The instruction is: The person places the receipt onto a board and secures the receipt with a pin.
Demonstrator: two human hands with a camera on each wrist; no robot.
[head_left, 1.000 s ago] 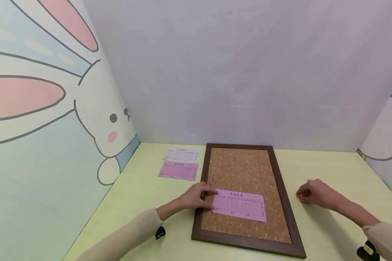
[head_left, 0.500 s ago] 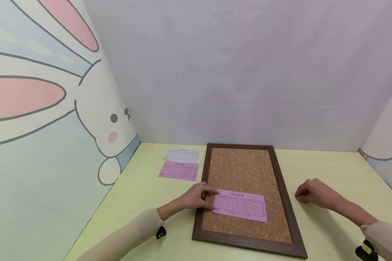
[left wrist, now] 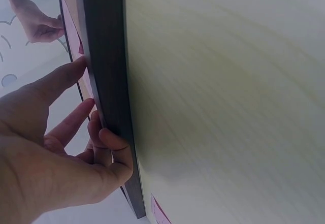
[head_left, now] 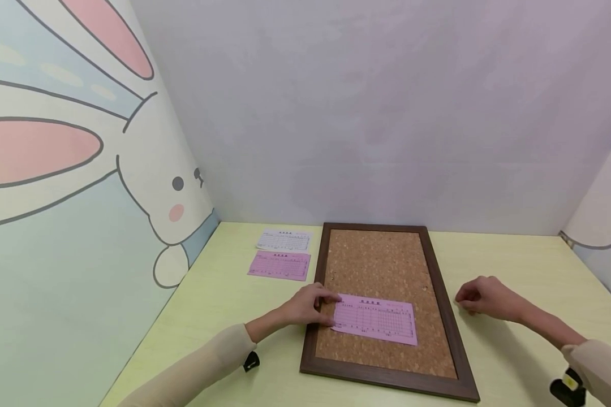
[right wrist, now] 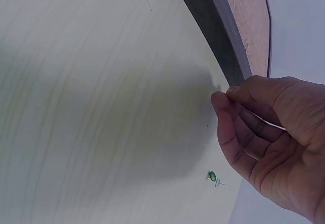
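A pink printed slip (head_left: 379,321) lies on the lower half of the cork board (head_left: 377,260), which has a dark brown frame (left wrist: 109,61). My left hand (head_left: 305,304) holds down its left edge, thumb and forefinger on the paper. In the left wrist view, the other fingers bend beside the frame. Right of the board, my right hand (head_left: 491,299) is low over the table, thumb and forefinger pinched together (right wrist: 226,94). The orange thumbtack between them is hidden by the fingertips. Under that hand, a green thumbtack (right wrist: 212,176) and a pale one (right wrist: 218,183) lie on the table.
Left of the board, a white printed slip (head_left: 284,240) lies above a second pink slip (head_left: 280,265) on the pale wooden table (head_left: 224,305). A grey-white wall (head_left: 377,113) rises behind, and a rabbit-patterned panel (head_left: 158,192) stands at the left.
My right hand has shifted slightly left toward the frame, and the orange thumbtack that showed at its fingertips is now out of sight. My left hand stays on the slip.
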